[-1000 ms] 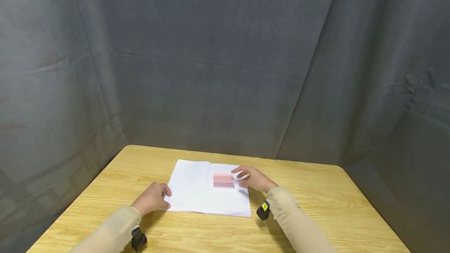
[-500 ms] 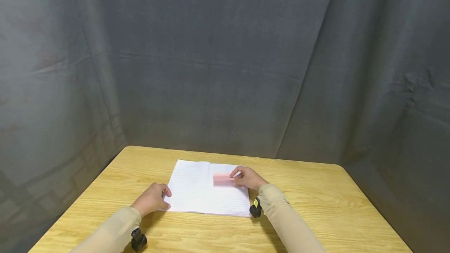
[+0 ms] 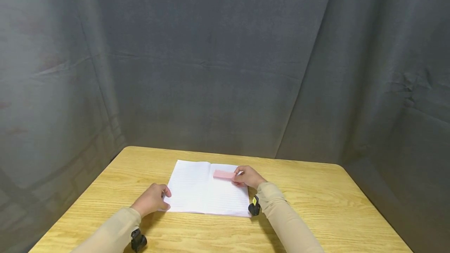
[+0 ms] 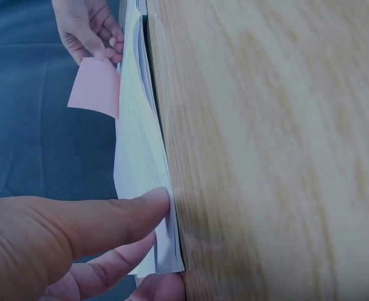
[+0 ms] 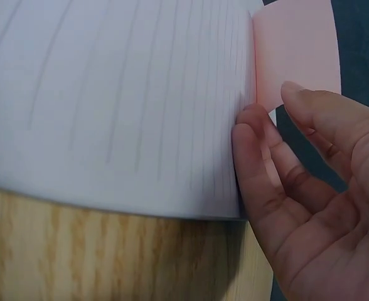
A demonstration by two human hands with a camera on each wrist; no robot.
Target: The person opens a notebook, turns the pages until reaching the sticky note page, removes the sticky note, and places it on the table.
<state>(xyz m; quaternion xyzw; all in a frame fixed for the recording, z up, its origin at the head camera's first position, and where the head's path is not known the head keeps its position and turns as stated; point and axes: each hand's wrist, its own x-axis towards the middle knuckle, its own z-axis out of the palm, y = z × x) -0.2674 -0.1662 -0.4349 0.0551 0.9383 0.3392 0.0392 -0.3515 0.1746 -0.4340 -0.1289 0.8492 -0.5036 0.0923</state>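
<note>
An open lined notebook (image 3: 190, 186) lies on the wooden table. On its right page a pink sticky note (image 3: 222, 174) stands up from the paper. My right hand (image 3: 246, 175) pinches the note's right end between thumb and fingers; the right wrist view shows the thumb on the pink sheet (image 5: 297, 47) and fingertips low by the page. My left hand (image 3: 151, 198) rests at the notebook's left edge, thumb and fingers spread. In the left wrist view the left thumb (image 4: 118, 222) presses on the notebook's edge, with fingers partly hidden behind it.
Bare wood of the table (image 3: 316, 198) surrounds the notebook. Grey curtains (image 3: 211, 69) hang behind the table and at both sides. A small black camera (image 3: 254, 206) sits at the right wrist and another camera (image 3: 138, 240) at the left.
My right hand has come slightly left and taken hold of the pink note. The note, seen broader before, now shows as a narrow strip. The left hand has stayed still.
</note>
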